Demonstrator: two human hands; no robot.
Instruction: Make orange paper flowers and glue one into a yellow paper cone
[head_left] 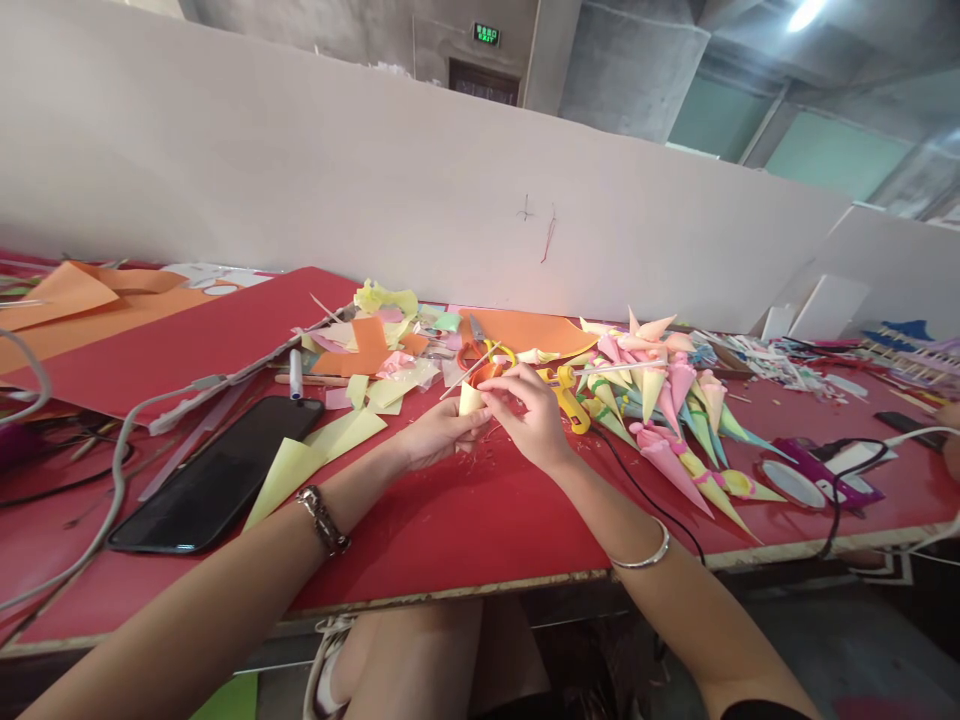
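Between my hands, over the red table, is a small roll of pale yellow paper [470,399]. My left hand [448,430] is closed and grips the roll from below. The fingers of my right hand [531,405] are pinched together at the roll's right edge, touching it. Just behind the fingers lie scissors [466,352] with orange handles, partly hidden. A yellow glue gun [571,400] lies right of my right hand. By my left forearm are pale yellow paper sheets [319,455].
A black phone [217,478] lies at the left, near a white marker [295,374] and paper scraps [369,345]. Several paper cones [670,460] are heaped at the right. A black cord [649,490] runs to the table's front edge. A white partition [420,190] stands behind.
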